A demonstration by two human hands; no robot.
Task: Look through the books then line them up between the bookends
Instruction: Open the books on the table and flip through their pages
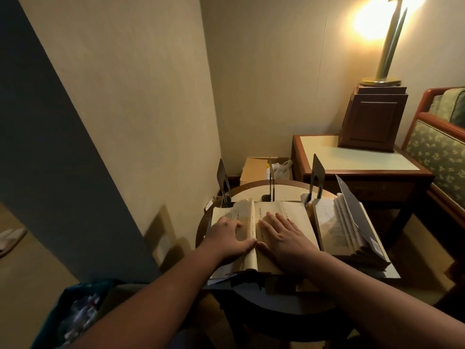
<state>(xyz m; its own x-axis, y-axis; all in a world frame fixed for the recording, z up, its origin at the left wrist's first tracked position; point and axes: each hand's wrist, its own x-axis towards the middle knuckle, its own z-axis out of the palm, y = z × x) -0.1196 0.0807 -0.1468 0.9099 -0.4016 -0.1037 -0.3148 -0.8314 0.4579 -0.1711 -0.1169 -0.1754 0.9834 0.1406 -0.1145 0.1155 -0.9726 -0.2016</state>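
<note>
Two books are laid open on the round table (251,191), side by side and in front of three dark upright bookends; neither is stood between them. The left bookend (222,177) is set at the table's far left edge, the middle bookend (271,183) behind the gutter of the nearer book (294,212), and the right bookend (317,172) behind the gap between the two volumes.

The nearer book is held flat by both hands. The left hand (227,239) is laid on the left page with fingers loosely bent and pressing down, the thumb touching the foot of a sheaf of upright leaves (251,217) at the gutter; nothing is clasped. The right hand (285,238) is spread flat on the right page, fingers straight and apart.

Vertical columns of printed characters are seen on both pages, but they are too small and blurred to be read.

The second book (327,222) is left untouched to the right, its pages fanned and its dark cover (352,205) raised. A pale label (376,247) is fixed near the cover's lower corner; its print cannot be made out.

A lit lamp (388,46) is mounted on a wooden box (372,119) on the side table (352,157), and a cardboard box (254,170) is placed behind the round table.
</note>
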